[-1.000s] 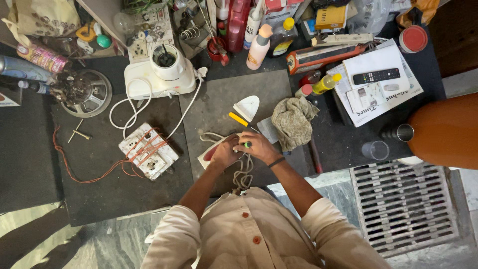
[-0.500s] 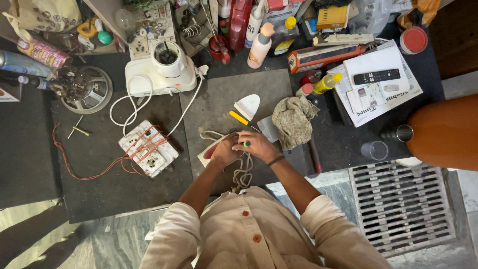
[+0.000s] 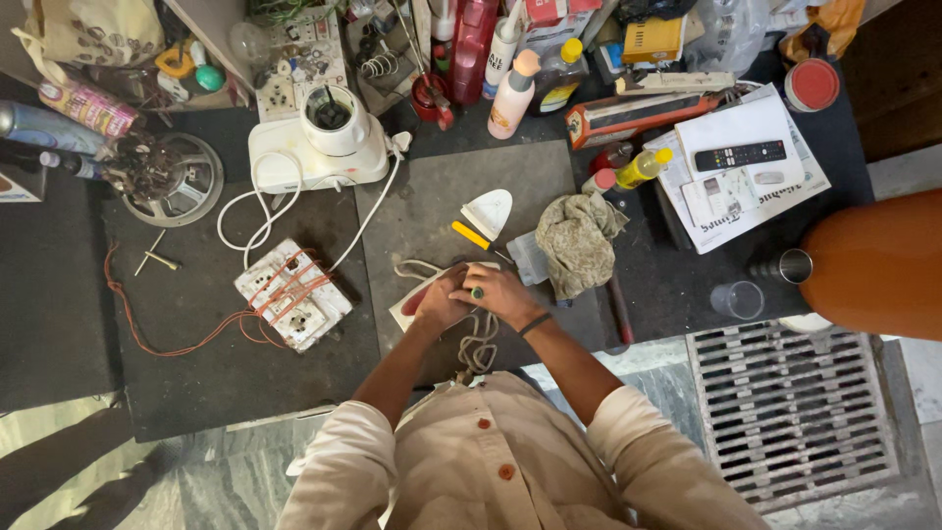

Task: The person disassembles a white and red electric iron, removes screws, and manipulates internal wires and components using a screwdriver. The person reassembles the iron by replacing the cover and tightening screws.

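Little has shifted since the earlier frames: both hands stay together on the white clothes iron (image 3: pixel 417 299) lying on the dark floor mat (image 3: pixel 294 383). Left hand (image 3: pixel 439 306) presses its body; right hand (image 3: pixel 500 292), fingers curled, closes on its top. Its braided cord (image 3: pixel 478 339) loops just below, with a crumpled rag (image 3: pixel 574 240) nearby.

Left grip (image 3: pixel 439 306), right grip (image 3: pixel 496 292) closed, touching; forearms converging.
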